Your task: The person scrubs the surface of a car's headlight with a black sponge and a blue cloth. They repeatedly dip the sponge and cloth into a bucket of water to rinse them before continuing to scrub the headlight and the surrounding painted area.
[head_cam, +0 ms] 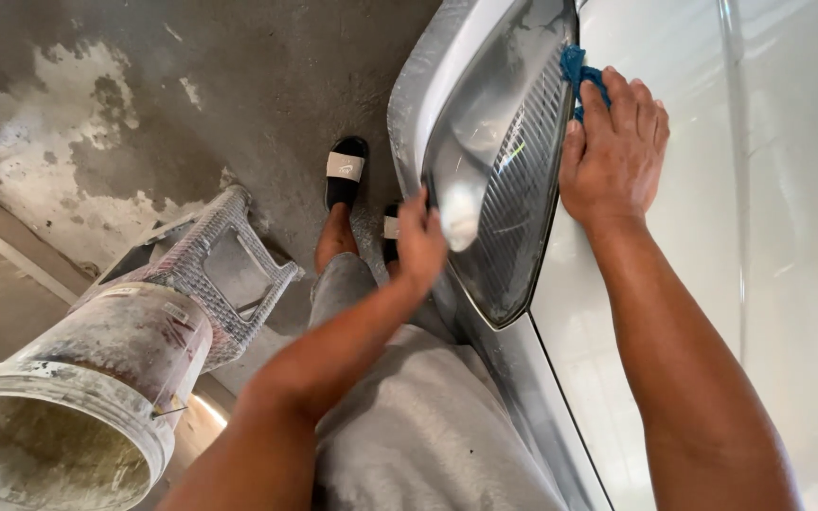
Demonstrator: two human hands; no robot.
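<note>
Left hand: your left hand [418,241] sits mid-frame at the lower edge of the headlight [499,180]; its grip is curled against the lens, and whether it holds anything you cannot tell.
Right hand: your right hand [614,151], upper right of the frame, lies flat with fingers spread, palm pressing a blue cloth [577,68] onto the white car body [702,284] just beside the headlight.
Cloth: only its upper corner shows past your fingertips.
Headlight: dusty, tilted across the upper centre.
Lower left: a grimy plastic bucket [78,397] lies against a grey woven stool [224,270].
Floor: stained concrete floor [144,95]; your sandalled foot [345,170] stands near the bumper.
</note>
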